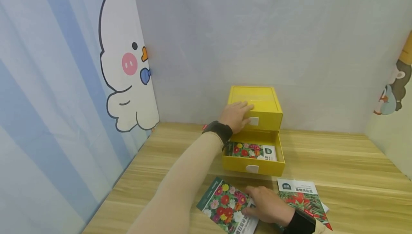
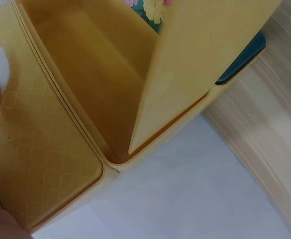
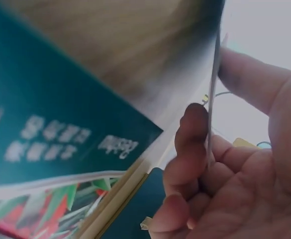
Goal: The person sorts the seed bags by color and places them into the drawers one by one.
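Left hand [image 1: 236, 115] rests flat on the yellow drawer box [image 1: 255, 103], centre frame; right hand [image 1: 267, 205] pinches the flower seed packet [image 1: 225, 205], bottom centre; lifting into the open drawer [image 1: 254, 168] likely follows.

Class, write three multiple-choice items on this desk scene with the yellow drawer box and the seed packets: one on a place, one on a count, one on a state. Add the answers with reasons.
1. Where does the left hand rest?
A. On the upper part of the yellow drawer box
B. On the duck picture
C. Flat on the bare table

2. How many flower seed packets lie inside the lower drawer?
A. None
B. One
C. Three

3. What state is the lower drawer in?
A. Pushed in
B. Taken out of the box
C. Pulled open

Answers:
1 A, the fingers lie over the box's top front edge.
2 B, a single flower seed packet shows in it.
3 C, it juts forward, showing its inside, while the right hand pinches another packet on the wooden table.
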`<state>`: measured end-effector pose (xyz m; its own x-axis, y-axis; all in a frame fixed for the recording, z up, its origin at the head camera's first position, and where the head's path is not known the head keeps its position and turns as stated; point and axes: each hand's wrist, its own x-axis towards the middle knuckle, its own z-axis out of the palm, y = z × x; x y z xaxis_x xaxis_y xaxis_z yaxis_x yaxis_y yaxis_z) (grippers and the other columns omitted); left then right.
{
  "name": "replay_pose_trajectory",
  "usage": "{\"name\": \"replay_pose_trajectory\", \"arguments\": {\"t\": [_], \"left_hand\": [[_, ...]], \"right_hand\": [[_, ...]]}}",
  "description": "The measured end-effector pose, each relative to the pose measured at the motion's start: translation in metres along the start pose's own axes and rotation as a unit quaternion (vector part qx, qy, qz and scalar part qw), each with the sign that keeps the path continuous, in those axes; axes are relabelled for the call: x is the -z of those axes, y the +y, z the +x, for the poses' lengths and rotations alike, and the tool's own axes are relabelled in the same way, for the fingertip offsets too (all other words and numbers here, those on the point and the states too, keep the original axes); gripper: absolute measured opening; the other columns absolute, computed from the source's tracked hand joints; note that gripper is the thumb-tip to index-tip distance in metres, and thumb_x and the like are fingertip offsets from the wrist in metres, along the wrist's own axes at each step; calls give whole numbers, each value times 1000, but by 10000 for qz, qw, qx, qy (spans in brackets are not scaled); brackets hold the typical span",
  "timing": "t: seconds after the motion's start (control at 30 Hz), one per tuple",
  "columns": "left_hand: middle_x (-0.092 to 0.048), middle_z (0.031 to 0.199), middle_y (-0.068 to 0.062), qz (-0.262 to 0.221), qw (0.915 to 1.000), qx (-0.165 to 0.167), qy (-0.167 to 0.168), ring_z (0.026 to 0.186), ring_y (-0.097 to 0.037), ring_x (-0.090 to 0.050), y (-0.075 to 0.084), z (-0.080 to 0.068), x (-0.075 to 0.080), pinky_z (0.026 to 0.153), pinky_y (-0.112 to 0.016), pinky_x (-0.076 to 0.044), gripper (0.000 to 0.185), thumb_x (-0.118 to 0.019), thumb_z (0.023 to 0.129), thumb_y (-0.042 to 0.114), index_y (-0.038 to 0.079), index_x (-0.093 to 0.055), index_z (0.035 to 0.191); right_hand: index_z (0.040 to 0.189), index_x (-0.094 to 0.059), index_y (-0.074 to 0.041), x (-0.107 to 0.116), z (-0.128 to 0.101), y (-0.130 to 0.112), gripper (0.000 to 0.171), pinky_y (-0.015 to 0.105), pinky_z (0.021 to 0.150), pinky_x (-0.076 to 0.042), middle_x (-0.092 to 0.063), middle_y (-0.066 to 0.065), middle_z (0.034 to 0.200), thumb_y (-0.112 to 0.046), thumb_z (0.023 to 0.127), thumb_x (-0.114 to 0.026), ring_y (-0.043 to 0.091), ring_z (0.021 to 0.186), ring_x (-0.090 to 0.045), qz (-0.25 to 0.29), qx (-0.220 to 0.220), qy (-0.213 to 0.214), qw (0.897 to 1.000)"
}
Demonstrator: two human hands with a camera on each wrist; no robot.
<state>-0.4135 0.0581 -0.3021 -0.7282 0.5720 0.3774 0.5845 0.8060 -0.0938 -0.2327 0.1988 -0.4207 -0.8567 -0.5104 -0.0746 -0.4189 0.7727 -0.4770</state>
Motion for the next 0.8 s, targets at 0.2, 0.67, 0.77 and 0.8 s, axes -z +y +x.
{"name": "replay_pose_trajectory", "arguments": {"t": [0.2,0.67,0.77,0.8], "left_hand": [[-45,146,-3,-27,10000,12,-4,134,-20,-43,-1,-1,1,112,-37,-32,53,-58,96,40,21,-46,144],[-45,147,-2,-31,10000,9,-13,134,-21,-42,-2,-1,2,112,-39,-32,54,-58,96,40,23,-45,145],[-45,146,-2,7,10000,-15,-7,134,-21,-43,-2,-1,1,111,-39,-33,53,-58,95,41,23,-46,144],[-45,146,-3,19,10000,-35,19,133,-21,-43,-2,-1,0,111,-38,-33,53,-58,95,40,23,-46,144]], "right_hand": [[114,-64,-6,4,0,-2,32,45,78,-53,-66,0,100,-22,88,-70,23,92,-64,185,99,87,9997],[123,-63,-7,23,-7,-4,32,53,92,-47,-63,8,120,2,97,-46,32,115,-57,1263,-38,-252,9917],[123,-63,-11,27,-9,-1,33,52,91,-48,-62,8,122,1,99,-43,31,115,-57,1413,-46,-240,9897],[123,-63,-12,29,-10,0,33,51,90,-48,-62,8,123,0,100,-43,32,116,-57,1457,-34,-242,9890]]}}
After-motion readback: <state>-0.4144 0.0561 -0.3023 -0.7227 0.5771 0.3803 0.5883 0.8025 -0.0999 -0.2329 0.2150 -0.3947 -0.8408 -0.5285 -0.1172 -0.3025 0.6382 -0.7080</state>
